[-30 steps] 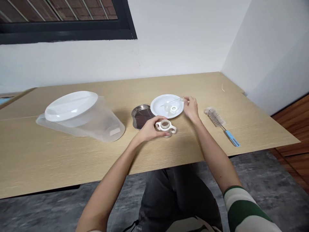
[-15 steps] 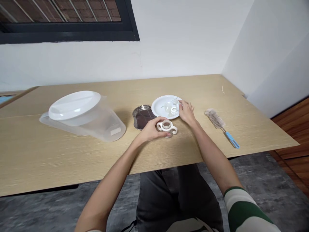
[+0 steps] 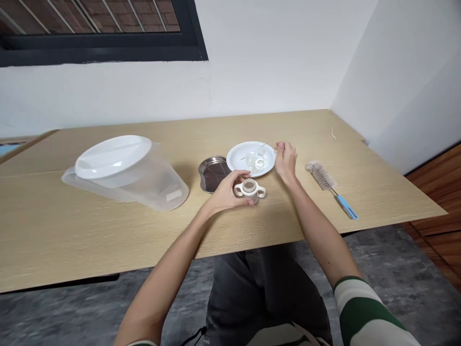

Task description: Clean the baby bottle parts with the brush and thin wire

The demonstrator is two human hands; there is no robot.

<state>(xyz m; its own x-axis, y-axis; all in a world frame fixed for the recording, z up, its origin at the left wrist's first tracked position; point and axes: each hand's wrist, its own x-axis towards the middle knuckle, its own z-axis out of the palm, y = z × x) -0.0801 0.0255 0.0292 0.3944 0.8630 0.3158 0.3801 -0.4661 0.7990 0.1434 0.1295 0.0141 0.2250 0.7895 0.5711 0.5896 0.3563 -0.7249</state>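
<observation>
My left hand is closed around a small clear baby bottle with a white two-handled ring at its neck. The bottle stands upright near the table's front, its mouth uncovered. Just beyond it lies a white plate carrying a white ring, clear soft-looking pieces and a thin straw-like piece. My right hand is raised beside the plate's right rim, its fingers curled together. Whatever those fingers hold, if anything, is hidden from view.
A kidney-shaped metal tray sits left of the plate. Farther left, a large translucent pitcher with a white lid leans across the table. On the right are a blue-handled bottle brush and a thin bent white piece.
My right hand has pulled back to the right from the pieces on the plate and turned, its fingers now curled upward. My left hand keeps hold of the baby bottle.
</observation>
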